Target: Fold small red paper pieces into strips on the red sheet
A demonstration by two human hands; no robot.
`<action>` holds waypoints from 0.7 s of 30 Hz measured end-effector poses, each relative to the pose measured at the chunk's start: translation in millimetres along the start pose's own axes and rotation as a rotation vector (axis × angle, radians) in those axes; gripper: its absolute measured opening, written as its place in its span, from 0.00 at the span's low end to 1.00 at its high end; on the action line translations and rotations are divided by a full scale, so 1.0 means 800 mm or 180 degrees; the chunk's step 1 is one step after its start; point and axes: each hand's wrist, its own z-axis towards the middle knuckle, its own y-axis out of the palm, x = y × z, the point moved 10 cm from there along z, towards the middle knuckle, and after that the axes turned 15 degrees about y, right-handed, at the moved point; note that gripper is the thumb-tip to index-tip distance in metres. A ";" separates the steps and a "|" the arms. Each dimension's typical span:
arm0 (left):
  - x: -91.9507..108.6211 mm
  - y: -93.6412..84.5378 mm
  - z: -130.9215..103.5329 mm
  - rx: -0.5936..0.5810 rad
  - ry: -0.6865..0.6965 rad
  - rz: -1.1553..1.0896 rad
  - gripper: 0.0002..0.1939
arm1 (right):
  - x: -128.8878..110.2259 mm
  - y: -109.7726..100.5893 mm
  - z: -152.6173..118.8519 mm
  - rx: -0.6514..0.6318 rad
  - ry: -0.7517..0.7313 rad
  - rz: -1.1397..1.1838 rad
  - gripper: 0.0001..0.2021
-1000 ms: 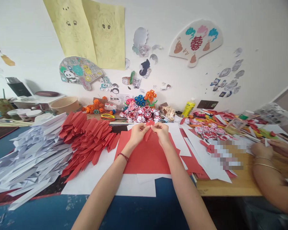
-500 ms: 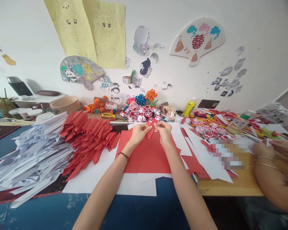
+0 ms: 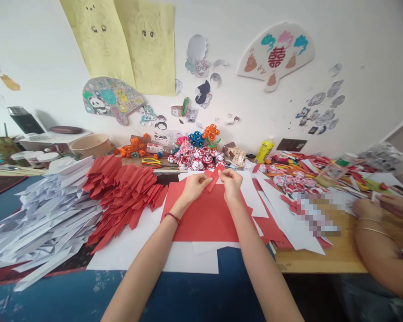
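Observation:
A small folded piece of red paper point(image 3: 214, 178) is held up between my two hands, above the far edge of a large red sheet point(image 3: 204, 219). My left hand point(image 3: 196, 185) pinches its left side between thumb and fingers. On the other side, my right hand point(image 3: 231, 182) is closed with its fingertips on the paper's right edge. White sheets point(image 3: 130, 250) lie under the red one. To the left rises a heap of folded red paper strips point(image 3: 127, 192), and beside it a larger heap of folded white strips point(image 3: 53, 219).
Red-and-white paper flowers point(image 3: 201, 158), yellow-handled scissors point(image 3: 151, 161) and a yellow bottle point(image 3: 264, 150) stand along the wall. A beige bowl point(image 3: 90, 145) is at the back left. At the right, a co-worker's hands point(image 3: 372, 208) hold a small white piece over the wooden table point(image 3: 319, 264).
My right hand has shifted slightly to the right along the red paper, and more of the paper's upper end shows. My left hand keeps its pinch.

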 end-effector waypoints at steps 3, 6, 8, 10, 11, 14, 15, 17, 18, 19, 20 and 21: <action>0.000 0.000 -0.001 -0.0006 -0.0061 0.0116 0.21 | 0.003 -0.003 0.003 0.0023 0.0016 0.0097 0.15; 0.000 0.002 -0.001 -0.0052 -0.0076 0.0158 0.20 | 0.004 -0.007 0.004 0.0080 0.0022 0.0148 0.14; 0.001 0.004 -0.001 -0.0089 -0.0066 0.0159 0.20 | 0.004 -0.010 0.004 0.0144 0.0015 0.0121 0.15; 0.002 0.003 -0.001 -0.0067 -0.0058 0.0199 0.20 | 0.004 -0.011 0.004 0.0174 0.0032 0.0142 0.14; 0.003 0.002 -0.001 -0.0043 -0.0055 0.0217 0.20 | 0.004 -0.012 0.004 0.0173 0.0045 0.0178 0.14; 0.006 0.003 -0.001 -0.0043 -0.0026 0.0134 0.18 | 0.005 -0.016 0.005 0.0204 0.0089 0.0358 0.14; 0.007 0.005 -0.001 -0.0065 -0.0016 0.0088 0.17 | 0.006 -0.018 0.005 0.0233 0.0105 0.0415 0.14; 0.007 0.007 -0.002 -0.0073 -0.0010 0.0028 0.16 | 0.006 -0.021 0.007 0.0277 0.0131 0.0466 0.15; 0.006 0.007 -0.002 -0.0049 -0.0015 0.0008 0.15 | 0.005 -0.021 0.008 0.0275 0.0139 0.0463 0.15; 0.004 0.006 -0.002 -0.0011 -0.0024 -0.0031 0.15 | 0.004 -0.019 0.008 0.0230 0.0144 0.0453 0.15; 0.002 0.005 -0.002 0.0038 -0.0034 -0.0113 0.16 | 0.003 -0.016 0.008 0.0139 0.0152 0.0463 0.16; 0.001 0.004 -0.002 0.0081 -0.0048 -0.0258 0.17 | 0.001 -0.009 0.008 -0.0010 0.0166 0.0499 0.16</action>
